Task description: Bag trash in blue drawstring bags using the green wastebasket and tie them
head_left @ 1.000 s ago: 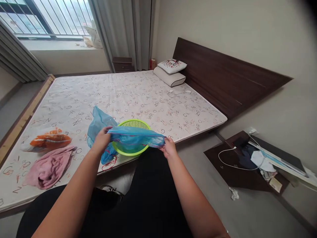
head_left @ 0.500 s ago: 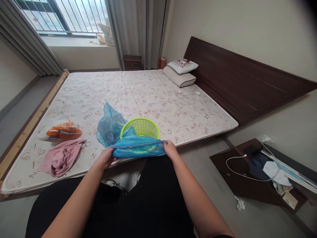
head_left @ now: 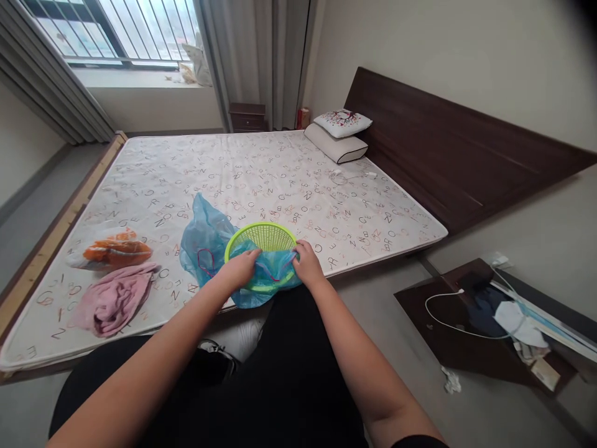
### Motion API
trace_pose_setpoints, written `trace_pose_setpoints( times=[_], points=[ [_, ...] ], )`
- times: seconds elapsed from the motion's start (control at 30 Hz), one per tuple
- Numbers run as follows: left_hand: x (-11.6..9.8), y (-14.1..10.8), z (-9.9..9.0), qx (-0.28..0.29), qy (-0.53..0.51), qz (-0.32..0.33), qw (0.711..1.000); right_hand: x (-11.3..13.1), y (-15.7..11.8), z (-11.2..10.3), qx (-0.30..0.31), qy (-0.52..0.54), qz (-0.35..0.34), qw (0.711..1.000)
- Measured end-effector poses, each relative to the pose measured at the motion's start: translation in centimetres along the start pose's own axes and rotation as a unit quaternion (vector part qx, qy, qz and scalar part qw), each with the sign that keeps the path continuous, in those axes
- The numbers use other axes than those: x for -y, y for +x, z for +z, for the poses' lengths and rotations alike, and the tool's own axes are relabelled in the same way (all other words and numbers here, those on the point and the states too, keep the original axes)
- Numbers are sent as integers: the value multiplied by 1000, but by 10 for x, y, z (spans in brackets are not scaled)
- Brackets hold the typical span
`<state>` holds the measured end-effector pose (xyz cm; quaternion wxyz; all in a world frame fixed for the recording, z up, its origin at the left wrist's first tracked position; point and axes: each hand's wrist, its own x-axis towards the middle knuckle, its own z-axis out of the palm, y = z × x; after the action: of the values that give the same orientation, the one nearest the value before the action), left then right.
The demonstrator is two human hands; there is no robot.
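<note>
A lime-green plastic basket (head_left: 265,235) sits at the near edge of the mattress (head_left: 261,180). A blue plastic bag (head_left: 268,277) is draped over its front rim. My left hand (head_left: 241,267) and my right hand (head_left: 306,264) both grip the bag's opening, close together over the basket's near side. A second blue plastic bag (head_left: 205,239) lies bunched just left of the basket.
A pink cloth (head_left: 116,298) and an orange item in clear wrap (head_left: 116,251) lie at the mattress's left. Two pillows (head_left: 340,134) rest by the dark headboard (head_left: 448,162). A low dark table (head_left: 485,323) with a white cable and clutter stands on the right.
My hands have come closer together, gathering the stretched blue bag over the basket's front rim. The view shifted slightly.
</note>
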<state>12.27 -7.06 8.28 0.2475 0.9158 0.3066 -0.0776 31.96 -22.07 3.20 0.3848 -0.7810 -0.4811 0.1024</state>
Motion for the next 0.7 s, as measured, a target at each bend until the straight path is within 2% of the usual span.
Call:
trace_pose_setpoints(
  times=[0.07, 0.13, 0.2, 0.23, 0.3, 0.37, 0.43, 0.47, 0.5, 0.57, 0.63, 0.7],
  points=[
    [-4, 20, 7, 77, -9, -21, 997, 4, 7, 0, -27, 14, 22, 999],
    [-1, 34, 9, 131, -35, -8, 991, 7, 15, -3, -47, 18, 45, 998],
    [7, 39, 2, 143, -80, 8, 986, 9, 23, -9, -54, 29, 87, 994],
    [12, 39, -3, 111, -113, 6, 987, 9, 28, -12, -52, 40, 112, 991],
    [28, 34, -17, -32, -177, -28, 983, 8, 37, -16, -38, 70, 156, 984],
    [50, 25, -29, -216, -194, -78, 954, 6, 47, -18, -9, 102, 180, 978],
    [75, 16, -35, -334, -162, -93, 924, 7, 56, -16, 35, 116, 182, 976],
    [87, 12, -34, -357, -153, -104, 915, 9, 59, -13, 48, 113, 175, 977],
    [97, 9, -32, -351, -179, -124, 911, 12, 62, -10, 49, 104, 161, 980],
    [110, 3, -25, -304, -288, -173, 891, 19, 67, -3, 15, 81, 134, 988],
    [113, -3, -17, -259, -404, -205, 853, 25, 70, 2, -29, 72, 146, 986],
    [111, -8, -12, -245, -466, -206, 825, 27, 71, 3, -22, 74, 182, 980]
  ],
)
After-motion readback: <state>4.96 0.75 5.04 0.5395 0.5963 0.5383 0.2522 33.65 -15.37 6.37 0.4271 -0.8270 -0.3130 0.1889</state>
